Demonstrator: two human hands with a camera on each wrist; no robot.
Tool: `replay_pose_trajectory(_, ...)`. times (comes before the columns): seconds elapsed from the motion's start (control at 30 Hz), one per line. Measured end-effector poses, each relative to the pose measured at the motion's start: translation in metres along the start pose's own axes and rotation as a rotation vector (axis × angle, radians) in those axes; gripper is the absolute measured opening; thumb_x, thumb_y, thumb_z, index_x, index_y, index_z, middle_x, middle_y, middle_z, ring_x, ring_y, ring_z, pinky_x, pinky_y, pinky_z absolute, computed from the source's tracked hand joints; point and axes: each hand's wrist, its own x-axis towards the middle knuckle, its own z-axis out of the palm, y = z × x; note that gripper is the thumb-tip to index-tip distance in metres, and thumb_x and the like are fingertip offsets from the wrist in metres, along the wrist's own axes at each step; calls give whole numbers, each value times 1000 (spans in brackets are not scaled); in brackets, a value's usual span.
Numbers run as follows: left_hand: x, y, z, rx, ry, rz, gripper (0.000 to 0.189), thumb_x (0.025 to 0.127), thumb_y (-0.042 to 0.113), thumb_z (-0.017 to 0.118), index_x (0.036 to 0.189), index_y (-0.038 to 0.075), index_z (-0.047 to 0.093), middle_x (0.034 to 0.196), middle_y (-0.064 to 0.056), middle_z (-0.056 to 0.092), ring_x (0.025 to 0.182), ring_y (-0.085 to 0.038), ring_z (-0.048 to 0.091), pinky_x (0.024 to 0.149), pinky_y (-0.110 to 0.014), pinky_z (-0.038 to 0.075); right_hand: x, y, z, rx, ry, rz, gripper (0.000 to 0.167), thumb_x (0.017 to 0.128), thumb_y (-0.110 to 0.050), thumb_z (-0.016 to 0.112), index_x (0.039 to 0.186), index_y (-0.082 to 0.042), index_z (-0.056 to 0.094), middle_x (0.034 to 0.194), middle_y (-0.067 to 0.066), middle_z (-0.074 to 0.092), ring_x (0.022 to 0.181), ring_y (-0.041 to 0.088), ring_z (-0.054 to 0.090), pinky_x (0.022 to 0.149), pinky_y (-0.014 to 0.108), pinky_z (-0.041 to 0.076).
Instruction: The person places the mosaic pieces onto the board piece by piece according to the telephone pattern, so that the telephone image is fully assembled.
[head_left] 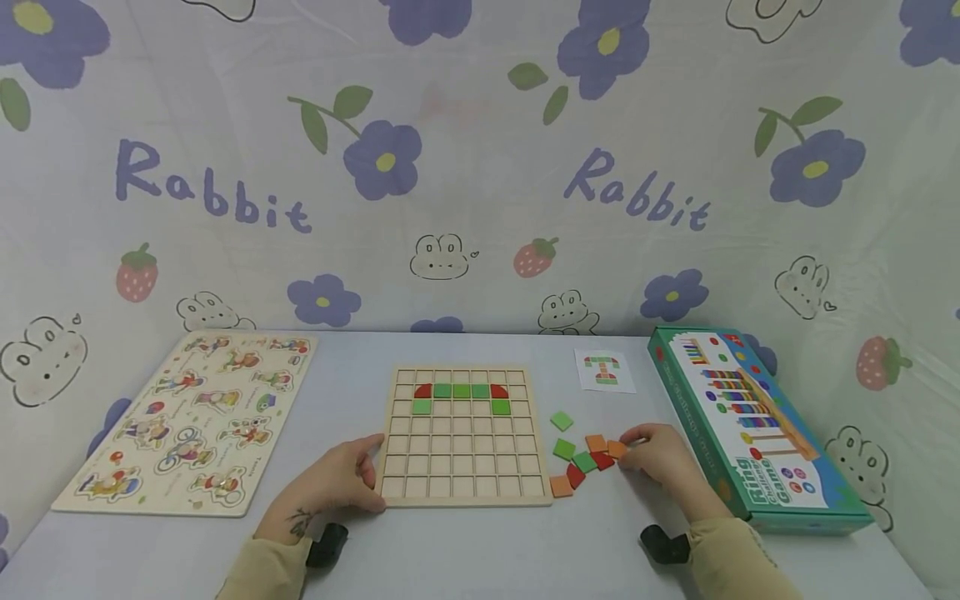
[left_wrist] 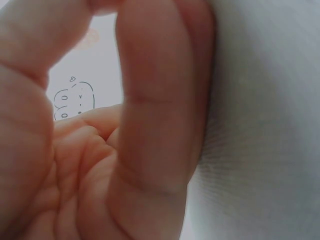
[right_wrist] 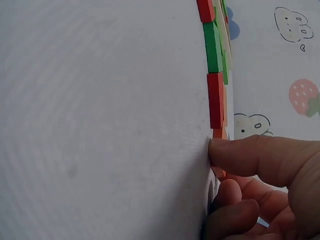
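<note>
A wooden grid board (head_left: pixel 465 465) lies mid-table, with green and red tiles in its upper cells. My left hand (head_left: pixel 333 483) rests against its left edge, index fingertip higher up and thumb at the near corner. The left wrist view shows bent fingers (left_wrist: pixel 155 110) close up; the board is hidden there. Right of the board, my right hand (head_left: pixel 663 458) pinches an orange tile (head_left: pixel 617 449) at the end of a loose group. That group includes a red tile (head_left: pixel 575 475), a green tile (head_left: pixel 564 449) and an orange tile (head_left: pixel 561 486). In the right wrist view, the thumb (right_wrist: pixel 240 156) touches the orange tile's edge.
A pattern card (head_left: pixel 604 371) lies behind the loose tiles. At the right stands a green toy box (head_left: pixel 765 425). A wooden picture puzzle (head_left: pixel 187 425) lies at the left. Behind the table hangs a printed cloth (head_left: pixel 465 208).
</note>
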Motion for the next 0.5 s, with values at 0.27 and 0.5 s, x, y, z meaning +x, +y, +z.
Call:
replay_pose_trajectory(0.27, -2, 2, 1, 11, 4, -9, 95, 55, -2, 80, 139, -3, 36, 70, -5, 51, 58, -14, 45, 51, -26, 36, 0, -6, -1, -31, 21, -50, 33, 75, -18, 72, 100, -1, 60, 94, 12, 56, 85, 24, 46, 65, 29, 40)
replay_pose_trajectory(0.5, -2, 2, 0, 12, 4, -17, 95, 55, -1, 81, 139, -3, 36, 70, -5, 51, 58, -14, 45, 51, -26, 36, 3, -48, 10, 168, 52, -99, 35, 80, -21, 67, 108, -5, 54, 88, 7, 57, 70, 20, 51, 59, 29, 41)
